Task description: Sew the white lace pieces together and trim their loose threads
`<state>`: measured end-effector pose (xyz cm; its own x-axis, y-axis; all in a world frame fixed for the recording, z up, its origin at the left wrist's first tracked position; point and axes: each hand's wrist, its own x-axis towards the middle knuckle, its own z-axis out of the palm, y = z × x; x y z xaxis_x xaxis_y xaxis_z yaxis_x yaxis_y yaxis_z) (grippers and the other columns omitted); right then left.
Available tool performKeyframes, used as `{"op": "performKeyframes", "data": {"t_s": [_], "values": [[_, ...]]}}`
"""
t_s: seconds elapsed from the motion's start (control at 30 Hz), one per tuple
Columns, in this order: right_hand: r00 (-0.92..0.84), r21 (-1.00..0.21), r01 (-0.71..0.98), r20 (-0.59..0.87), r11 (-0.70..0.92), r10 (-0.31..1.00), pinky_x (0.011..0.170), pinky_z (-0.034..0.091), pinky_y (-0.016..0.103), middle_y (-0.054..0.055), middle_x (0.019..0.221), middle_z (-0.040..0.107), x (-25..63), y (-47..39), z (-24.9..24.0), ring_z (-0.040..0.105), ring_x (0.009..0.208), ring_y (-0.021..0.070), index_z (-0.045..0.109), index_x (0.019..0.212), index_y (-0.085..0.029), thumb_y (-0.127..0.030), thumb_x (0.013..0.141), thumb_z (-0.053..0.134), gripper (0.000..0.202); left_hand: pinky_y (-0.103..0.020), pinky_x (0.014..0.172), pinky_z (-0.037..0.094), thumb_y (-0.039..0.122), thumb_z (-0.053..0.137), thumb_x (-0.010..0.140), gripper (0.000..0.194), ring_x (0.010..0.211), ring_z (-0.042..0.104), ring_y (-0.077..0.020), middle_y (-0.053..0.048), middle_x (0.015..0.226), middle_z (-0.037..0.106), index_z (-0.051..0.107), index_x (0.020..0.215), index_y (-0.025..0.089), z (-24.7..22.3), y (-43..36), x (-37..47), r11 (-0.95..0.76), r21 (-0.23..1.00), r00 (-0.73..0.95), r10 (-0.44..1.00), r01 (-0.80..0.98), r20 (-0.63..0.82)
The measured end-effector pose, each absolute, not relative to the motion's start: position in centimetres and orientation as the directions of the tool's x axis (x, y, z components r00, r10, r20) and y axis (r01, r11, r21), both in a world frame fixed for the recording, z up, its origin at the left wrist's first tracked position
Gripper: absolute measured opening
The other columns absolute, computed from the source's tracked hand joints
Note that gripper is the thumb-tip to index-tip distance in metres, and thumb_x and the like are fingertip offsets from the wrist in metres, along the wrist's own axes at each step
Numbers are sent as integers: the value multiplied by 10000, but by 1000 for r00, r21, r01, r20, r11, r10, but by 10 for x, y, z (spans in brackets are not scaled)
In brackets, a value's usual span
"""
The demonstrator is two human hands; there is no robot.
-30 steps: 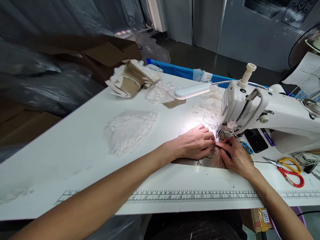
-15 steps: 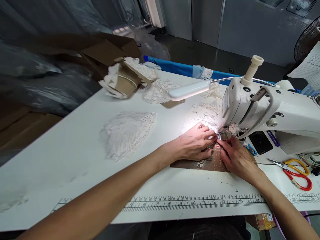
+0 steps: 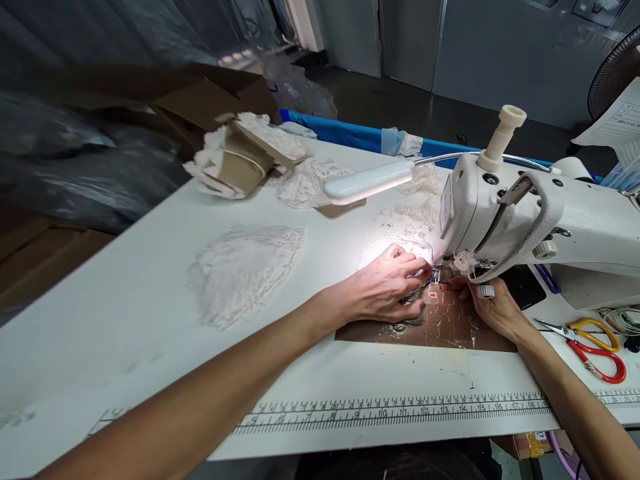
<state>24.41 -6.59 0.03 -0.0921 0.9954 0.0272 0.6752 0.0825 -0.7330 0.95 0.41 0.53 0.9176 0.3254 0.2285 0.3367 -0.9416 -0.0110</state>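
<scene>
Under the needle end of the white sewing machine (image 3: 530, 207), a bright lamp lights the presser foot (image 3: 440, 275). My left hand (image 3: 387, 283), fingers bent, grips and presses a lace piece (image 3: 411, 319) just left of the foot. To the right of the foot, my right hand (image 3: 495, 310) is closed, its fingertips pointing at the needle area. A metal knob partly covers that hand, and what it holds, if anything, is hidden. Both hands are over a brown, cracked plate (image 3: 460, 327) with a small red mark.
A loose white lace piece (image 3: 245, 273) lies left. Behind it sit a tied lace bundle (image 3: 245, 157) with cardboard and more lace (image 3: 305, 183). At right are scissors (image 3: 590, 340) with red and yellow handles and a dark phone (image 3: 523, 287). A printed ruler (image 3: 385, 413) runs along the front edge.
My right hand has moved right, off the brown plate's middle, to where blue snips lay; those snips no longer show. My left hand stays by the presser foot.
</scene>
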Motion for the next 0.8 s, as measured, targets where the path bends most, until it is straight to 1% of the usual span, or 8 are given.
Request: {"op": "performKeyframes", "data": {"t_s": [0.07, 0.17, 0.27, 0.37, 0.5, 0.6, 0.67, 0.8], "values": [[-127, -743, 658, 51, 123, 991, 707, 518, 341, 59, 791, 679, 241, -67, 0, 626, 756, 216, 665, 915, -191, -423, 997, 403, 360, -403, 767, 407, 316, 457, 950, 236, 786, 547, -209, -94, 939, 653, 637, 947, 163, 4, 4, 9, -940, -17, 917, 329, 342, 226], [-192, -729, 659, 78, 188, 978, 770, 521, 362, 64, 897, 676, 238, -75, 4, 623, 857, 233, 651, 1015, -210, -483, 938, 514, 315, -395, 757, 404, 306, 436, 964, 240, 823, 550, -214, -104, 983, 657, 629, 955, 163, 2, 2, 9, -936, -10, 913, 341, 352, 222], [-108, -684, 716, 90, 140, 990, 743, 525, 368, 60, 870, 650, 238, -85, 6, 613, 814, 230, 640, 944, -212, -478, 900, 548, 285, -398, 781, 402, 328, 425, 975, 265, 853, 551, -220, -105, 995, 661, 630, 1005, 163, 0, 2, 9, -931, -2, 910, 356, 365, 211], [-42, -674, 728, 141, 127, 989, 753, 527, 373, 82, 898, 648, 238, -89, 2, 629, 844, 242, 621, 856, -211, -392, 899, 504, 219, -400, 782, 396, 361, 397, 987, 331, 851, 552, -231, -112, 973, 661, 631, 1093, 153, -1, 4, 8, -926, 17, 903, 373, 378, 213], [-39, -677, 721, 174, 148, 984, 735, 539, 373, 93, 923, 661, 239, -87, -5, 650, 855, 250, 616, 859, -206, -350, 889, 477, 202, -403, 837, 376, 300, 339, 1019, 364, 874, 574, -228, -116, 984, 661, 634, 1163, 144, -4, 14, 6, -922, 112, 887, 387, 371, 251], [-36, -653, 738, 212, 169, 977, 691, 546, 357, 89, 896, 673, 240, -85, -10, 659, 817, 243, 630, 878, -204, -332, 890, 476, 201, -383, 921, 350, 256, 324, 1030, 367, 925, 591, -205, -88, 969, 673, 664, 1138, 170, -5, 29, 4, -924, 201, 890, 371, 326, 266], [-51, -615, 761, 258, 205, 965, 665, 551, 351, 86, 873, 681, 241, -84, -14, 664, 795, 240, 648, 896, -204, -314, 894, 479, 202, -350, 916, 362, 246, 356, 1017, 346, 926, 601, -194, -69, 934, 684, 690, 1076, 180, -5, 42, 6, -929, 243, 900, 342, 280, 271], [-159, -519, 767, 416, 378, 895, 651, 563, 325, 81, 890, 707, 239, -86, -15, 687, 801, 224, 688, 987, -215, -239, 921, 489, 211, -330, 877, 403, 193, 415, 969, 287, 919, 630, -196, -73, 966, 708, 701, 969, 171, -2, 58, 15, -941, 243, 911, 301, 235, 283]]}}
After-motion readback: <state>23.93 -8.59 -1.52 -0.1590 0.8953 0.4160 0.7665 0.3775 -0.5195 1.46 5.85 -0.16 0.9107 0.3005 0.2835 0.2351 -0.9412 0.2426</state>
